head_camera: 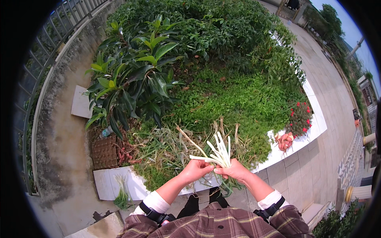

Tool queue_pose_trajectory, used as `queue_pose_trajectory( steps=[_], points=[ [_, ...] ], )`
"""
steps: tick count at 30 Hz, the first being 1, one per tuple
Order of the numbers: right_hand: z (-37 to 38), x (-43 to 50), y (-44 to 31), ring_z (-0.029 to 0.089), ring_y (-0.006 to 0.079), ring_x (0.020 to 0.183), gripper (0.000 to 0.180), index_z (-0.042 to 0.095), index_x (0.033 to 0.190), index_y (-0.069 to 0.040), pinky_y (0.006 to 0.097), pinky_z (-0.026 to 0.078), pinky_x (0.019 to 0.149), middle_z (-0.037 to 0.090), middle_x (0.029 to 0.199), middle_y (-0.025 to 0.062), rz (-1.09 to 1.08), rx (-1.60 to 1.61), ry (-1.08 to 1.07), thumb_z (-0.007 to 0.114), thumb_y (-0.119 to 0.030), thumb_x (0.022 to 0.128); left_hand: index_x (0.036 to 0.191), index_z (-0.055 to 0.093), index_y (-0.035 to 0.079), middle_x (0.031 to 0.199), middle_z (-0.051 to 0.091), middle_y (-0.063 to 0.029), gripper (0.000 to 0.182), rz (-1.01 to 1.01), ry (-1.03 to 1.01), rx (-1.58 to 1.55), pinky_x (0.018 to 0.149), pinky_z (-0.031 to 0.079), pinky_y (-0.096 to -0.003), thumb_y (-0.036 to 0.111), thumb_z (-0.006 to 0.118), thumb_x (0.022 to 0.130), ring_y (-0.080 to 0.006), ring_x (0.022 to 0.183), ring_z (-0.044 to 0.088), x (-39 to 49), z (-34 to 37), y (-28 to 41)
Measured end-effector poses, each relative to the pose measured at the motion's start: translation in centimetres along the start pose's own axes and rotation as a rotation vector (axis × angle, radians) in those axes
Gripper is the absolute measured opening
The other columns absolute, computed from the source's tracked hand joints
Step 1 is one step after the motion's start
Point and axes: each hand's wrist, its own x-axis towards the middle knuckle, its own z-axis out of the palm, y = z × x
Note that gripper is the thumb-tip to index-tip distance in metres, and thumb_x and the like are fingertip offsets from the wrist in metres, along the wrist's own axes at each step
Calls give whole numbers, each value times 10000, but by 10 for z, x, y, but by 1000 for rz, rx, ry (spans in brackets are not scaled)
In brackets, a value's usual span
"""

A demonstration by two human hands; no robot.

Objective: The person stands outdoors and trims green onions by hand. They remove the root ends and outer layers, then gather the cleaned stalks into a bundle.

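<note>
My right hand grips a fan of scallions, their white stems pointing up and away from me. Green scallion leaves hang below that fist. Close beside it, my left hand has its thumb and fingers pinched together at the base of the bunch. A tan, dry-skinned stalk slants up and left from between the two hands, and one white stem lies across the left fingers. Exactly what the left fingertips clasp is partly hidden. Beneath the hands, dry stalks and withered leaves cover the near part of the garden bed.
A white tiled ledge edges the bed. On it lie a bundle of scallions at left and reddish tubers at right, near a red-flowered plant. A broad-leaved shrub leans over the left side. A brown seedling tray lies below it.
</note>
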Motion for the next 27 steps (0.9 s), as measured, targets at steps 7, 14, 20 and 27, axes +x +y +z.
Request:
queue_pose_trajectory(
  steps=[7,14,20,27],
  points=[
    [-10,-7,6,437,84,443,231,481,833,11,190,354,405,528,677,64,81,101,-10,612,-79,666,719,522,35,533,488,10,81,-44,315,-331,339,290,-168,100,517,767,-48,393,420,-2,-38,-2],
    [-25,-18,8,513,120,567,195,471,855,3,230,436,477,528,699,73,88,244,78,571,-65,702,756,479,-10,551,469,-11,165,101,948,-118,345,306,-186,132,562,737,-57,384,380,7,-108,-13],
    [-19,-9,8,514,119,575,201,470,863,-5,224,431,478,524,698,66,101,288,30,576,-76,707,1022,471,1,710,521,11,349,-15,153,-311,413,319,-163,131,601,725,-35,501,420,13,-46,-15],
    [-11,4,2,526,113,582,249,482,874,1,196,399,445,530,692,61,11,106,-9,612,-111,694,822,592,10,550,488,25,125,-42,123,-418,400,288,-171,101,568,739,-42,439,382,19,5,-8]
  ],
)
